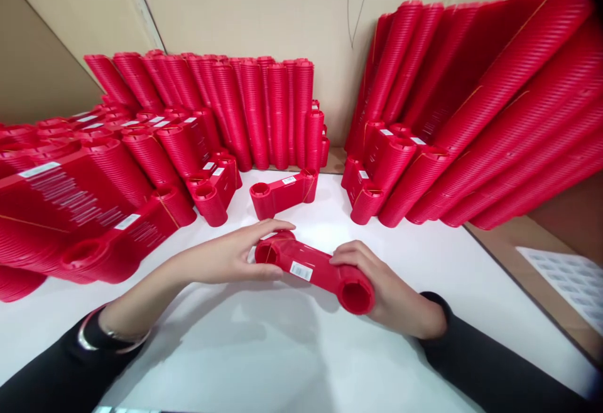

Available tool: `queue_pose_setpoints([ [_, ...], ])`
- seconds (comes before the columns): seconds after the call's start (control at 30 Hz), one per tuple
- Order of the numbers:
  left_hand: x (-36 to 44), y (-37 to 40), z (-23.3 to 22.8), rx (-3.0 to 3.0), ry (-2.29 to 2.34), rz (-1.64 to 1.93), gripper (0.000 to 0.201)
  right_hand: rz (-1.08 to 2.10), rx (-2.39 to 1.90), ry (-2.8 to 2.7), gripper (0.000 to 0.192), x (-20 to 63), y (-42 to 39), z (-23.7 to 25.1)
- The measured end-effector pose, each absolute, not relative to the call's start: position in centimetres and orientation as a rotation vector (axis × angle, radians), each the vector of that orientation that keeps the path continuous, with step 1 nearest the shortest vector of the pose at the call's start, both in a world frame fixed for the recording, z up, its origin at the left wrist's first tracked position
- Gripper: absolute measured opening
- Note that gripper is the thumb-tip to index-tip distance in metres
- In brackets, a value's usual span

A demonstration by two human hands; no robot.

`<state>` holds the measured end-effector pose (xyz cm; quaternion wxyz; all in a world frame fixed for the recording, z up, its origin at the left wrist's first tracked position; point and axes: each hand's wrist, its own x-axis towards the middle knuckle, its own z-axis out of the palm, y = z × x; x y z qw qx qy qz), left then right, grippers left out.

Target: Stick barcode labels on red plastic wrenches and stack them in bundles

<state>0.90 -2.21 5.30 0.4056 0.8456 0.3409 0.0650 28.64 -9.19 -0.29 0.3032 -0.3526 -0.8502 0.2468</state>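
A short stack of red plastic pieces (315,268), each with a round cup at both ends and a white barcode label on the flat middle, is held just above the white table (264,350). My left hand (230,254) grips its left cup end, fingers over the top. My right hand (391,290) cradles the right cup end from below and behind. A thin elastic band runs around the stack near the left end. Both wrists wear black sleeves.
Another banded red stack (282,192) lies just beyond my hands. Tall stacks of the same red pieces lean at the left (94,193), against the back wall (254,111) and at the right (471,124). A sheet of white labels (565,278) lies off the table's right edge.
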Motion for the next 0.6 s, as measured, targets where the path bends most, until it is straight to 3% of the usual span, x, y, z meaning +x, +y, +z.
queue_pose_setpoints([
  [0.17, 0.3, -1.7, 4.2, 1.988, 0.854, 0.025, 0.095, 0.652, -0.913, -2.306, 0.045, 28.7, -9.2, -0.1],
  [0.33, 0.4, -1.7, 2.8, 2.161, 0.835, 0.119, 0.099, 0.615, -0.949, -2.397, 0.051, 28.9, -9.4, 0.2],
  [0.6, 1.2, -2.5, 1.3, 2.31, 0.864, 0.246, 0.104, 0.764, -1.126, -2.478, 0.116, 30.1, -9.2, 0.3],
])
